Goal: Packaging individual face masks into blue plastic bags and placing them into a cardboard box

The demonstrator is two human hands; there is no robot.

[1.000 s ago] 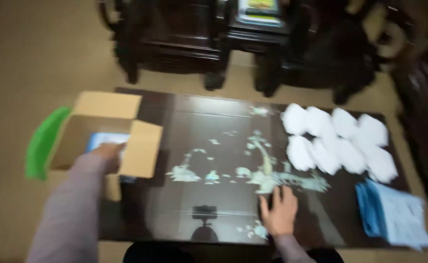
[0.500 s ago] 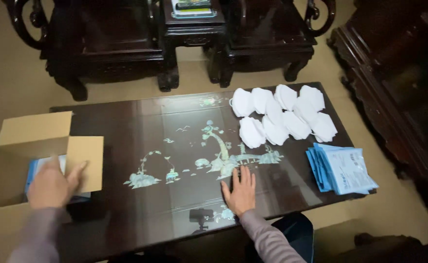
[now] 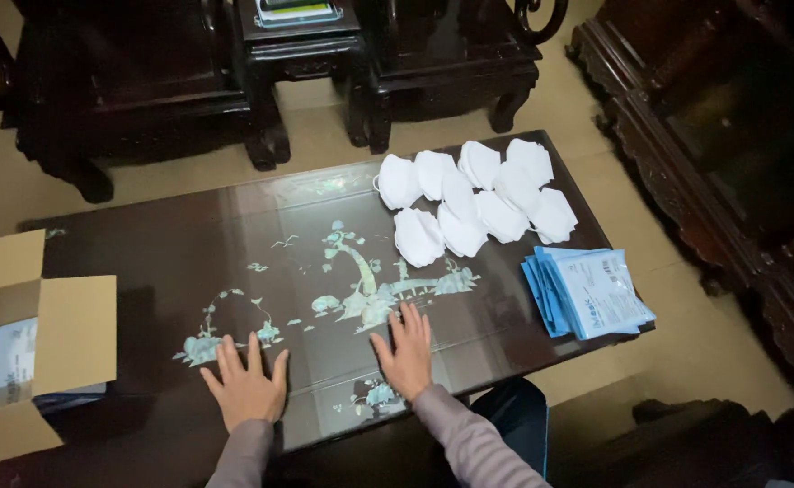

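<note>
The dark inlaid table [image 3: 234,226] fills the middle of the frame, and both hands lie flat on its near edge: the left hand [image 3: 246,389] at lower left of centre, the right hand [image 3: 406,352] at lower centre, fingers spread apart, holding nothing. It looks like a pause between handlings; any next move calls for a reach, since the white masks [image 3: 469,199] and blue packets [image 3: 587,291] sit well apart at upper right (the open cardboard box [image 3: 44,334] at far left).

Left hand [image 3: 246,384], right hand [image 3: 407,351]: flat, fingers spread
</note>
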